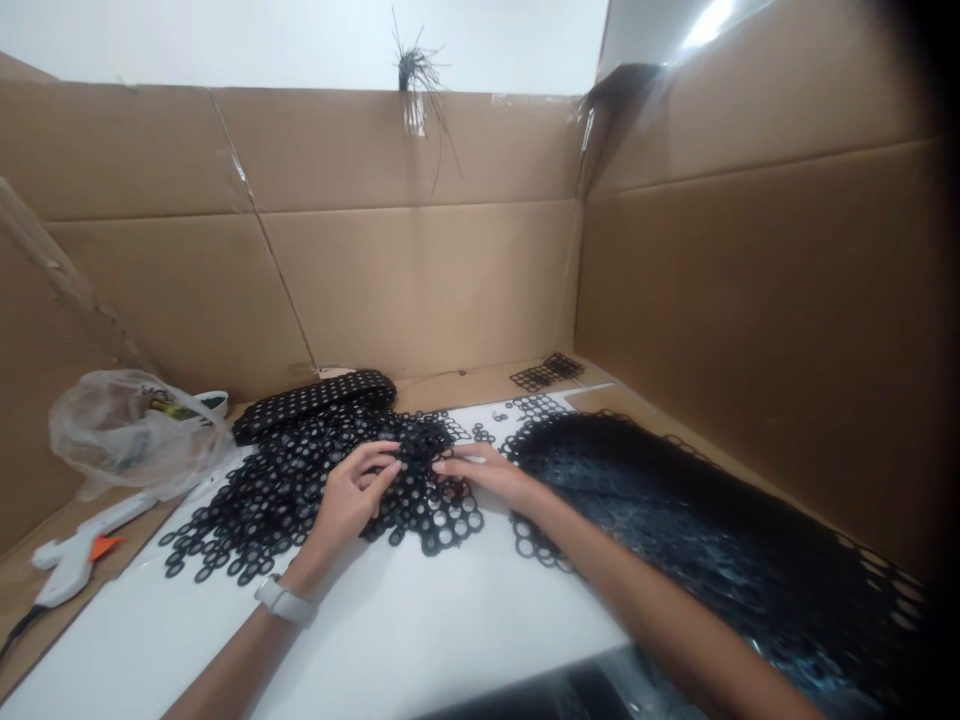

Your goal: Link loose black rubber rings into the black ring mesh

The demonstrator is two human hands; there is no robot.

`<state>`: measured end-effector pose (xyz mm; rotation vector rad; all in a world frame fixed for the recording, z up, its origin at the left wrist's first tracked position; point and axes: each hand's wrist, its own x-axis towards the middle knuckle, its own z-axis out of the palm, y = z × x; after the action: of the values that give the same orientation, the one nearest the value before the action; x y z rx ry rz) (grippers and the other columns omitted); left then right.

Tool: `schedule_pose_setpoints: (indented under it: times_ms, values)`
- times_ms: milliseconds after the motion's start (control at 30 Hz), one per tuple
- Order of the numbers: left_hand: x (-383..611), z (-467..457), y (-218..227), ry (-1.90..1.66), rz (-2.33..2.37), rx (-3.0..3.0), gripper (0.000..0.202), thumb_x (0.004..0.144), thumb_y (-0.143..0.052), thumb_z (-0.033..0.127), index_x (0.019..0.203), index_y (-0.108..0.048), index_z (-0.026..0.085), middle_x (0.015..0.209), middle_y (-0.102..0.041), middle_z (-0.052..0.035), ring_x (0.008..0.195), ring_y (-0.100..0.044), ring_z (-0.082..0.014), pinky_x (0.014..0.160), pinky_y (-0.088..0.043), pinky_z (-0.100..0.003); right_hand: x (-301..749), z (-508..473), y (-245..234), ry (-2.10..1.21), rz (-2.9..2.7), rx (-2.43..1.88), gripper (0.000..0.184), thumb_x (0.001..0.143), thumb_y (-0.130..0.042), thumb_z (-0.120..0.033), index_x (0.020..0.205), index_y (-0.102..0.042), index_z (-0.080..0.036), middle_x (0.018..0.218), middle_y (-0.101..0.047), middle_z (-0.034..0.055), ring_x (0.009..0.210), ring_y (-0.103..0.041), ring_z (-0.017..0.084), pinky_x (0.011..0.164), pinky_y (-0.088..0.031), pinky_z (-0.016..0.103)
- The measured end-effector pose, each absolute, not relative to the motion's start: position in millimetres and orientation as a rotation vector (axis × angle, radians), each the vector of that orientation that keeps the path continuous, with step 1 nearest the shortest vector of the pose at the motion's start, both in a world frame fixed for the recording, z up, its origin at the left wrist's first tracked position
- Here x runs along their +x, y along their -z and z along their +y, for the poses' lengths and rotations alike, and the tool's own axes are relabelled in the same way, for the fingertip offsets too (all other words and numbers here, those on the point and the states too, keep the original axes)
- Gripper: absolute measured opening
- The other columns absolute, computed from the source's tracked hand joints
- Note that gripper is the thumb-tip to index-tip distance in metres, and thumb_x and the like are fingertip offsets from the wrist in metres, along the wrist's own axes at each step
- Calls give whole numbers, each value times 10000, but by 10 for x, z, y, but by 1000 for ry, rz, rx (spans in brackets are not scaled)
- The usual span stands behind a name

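Note:
Between my hands is a bunched piece of black ring mesh (pixel 425 440), made of small rings joined edge to edge. My left hand (pixel 352 490), with a pale watch band at the wrist, pinches its left side between thumb and fingers. On the other side, my right hand (pixel 484 472) has its thumb and fingers closed on the mesh's right edge. A heap of black rings (pixel 292 490) spreads to the left of and beneath the hands. The rings' exact joins at my fingertips are too small to make out.
A large dark ring-mesh mass (pixel 675 530) lies right, partly behind my right forearm. At left are a white glue gun (pixel 75 560) and a clear plastic bag (pixel 127 430). A black dotted roll (pixel 322 400) lies behind the heap. Cardboard walls (pixel 420 280) surround the white tabletop (pixel 390 630).

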<state>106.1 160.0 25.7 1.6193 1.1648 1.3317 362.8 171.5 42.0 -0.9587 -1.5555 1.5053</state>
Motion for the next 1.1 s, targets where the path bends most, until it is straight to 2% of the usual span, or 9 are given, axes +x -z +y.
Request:
schedule_pose_setpoints:
  times_ms: [133, 200, 367, 500, 633, 733, 867, 1000, 1100]
  values:
    - [1114, 1596, -234, -1387, 1180, 1558, 558, 855, -824, 604, 1199, -706, 180, 1023, -799, -98, 383, -455, -41, 332, -361, -184, 3559, 1632, -465, -1526, -1477, -1000, 445, 717, -964, -501, 1008, -842, -187, 1033, -819, 67, 870, -707, 180, 747, -515, 268]
    - [1156, 1575, -222, -1387, 1190, 1545, 555, 857, -808, 626, 1162, -715, 173, 987, -803, -97, 367, -446, -41, 321, -336, -184, 3523, 1573, -490, -1475, -1498, -1045, 430, 713, -969, -490, 1013, -848, -207, 1027, -815, 51, 884, -707, 194, 750, -516, 274]
    - [1209, 1531, -230, -1313, 1216, 1593, 518, 865, -795, 621, 1113, -792, 166, 1006, -824, -120, 358, -483, -61, 324, -366, -207, 3491, 1500, -486, -1358, -1580, -1184, 344, 785, -925, -491, 974, -831, -220, 969, -809, 45, 818, -692, 222, 725, -526, 309]
    - [1186, 1519, -232, -1248, 1235, 1679, 470, 905, -765, 599, 1126, -821, 188, 1042, -830, -109, 411, -542, -86, 372, -421, -220, 3511, 1540, -429, -1251, -1635, -1221, 301, 832, -895, -430, 1025, -814, -214, 1096, -805, 45, 921, -709, 224, 806, -541, 305]
    - [1147, 1508, -211, -1221, 1281, 1782, 411, 936, -756, 563, 1146, -829, 217, 989, -834, -81, 455, -553, -104, 431, -426, -225, 3523, 1590, -368, -1258, -1706, -1211, 322, 865, -866, -458, 1063, -811, -210, 1082, -805, 48, 863, -718, 224, 788, -557, 318]
    - [1122, 1499, -206, -1207, 1298, 1853, 370, 947, -756, 535, 1145, -846, 235, 886, -822, -59, 481, -538, -119, 470, -423, -231, 3524, 1583, -369, -1174, -1716, -1210, 298, 865, -875, -447, 1054, -819, -223, 1117, -807, 63, 979, -733, 270, 892, -568, 360]
    - [1108, 1489, -226, -1215, 1218, 2078, 322, 990, -707, 480, 1168, -858, 257, 1023, -823, -69, 590, -588, -143, 535, -460, -243, 3537, 1562, -416, -1134, -1778, -1087, 249, 899, -853, -420, 1058, -823, -230, 1140, -814, 79, 1087, -729, 306, 995, -560, 395]
    - [1108, 1475, -263, -1192, 1188, 2196, 286, 987, -713, 431, 1154, -866, 258, 918, -804, -47, 604, -553, -141, 575, -448, -250, 3564, 1585, -424, -1104, -1869, -1061, 279, 910, -839, -470, 1024, -812, -217, 1089, -817, 81, 1070, -727, 317, 962, -564, 387]
    - [1103, 1465, -281, -1166, 1216, 2161, 248, 950, -743, 419, 1062, -884, 248, 817, -789, -31, 591, -552, -142, 570, -438, -252, 3571, 1589, -425, -1051, -1947, -1020, 278, 956, -783, -489, 1024, -804, -220, 1077, -817, 75, 1043, -726, 304, 951, -552, 372]
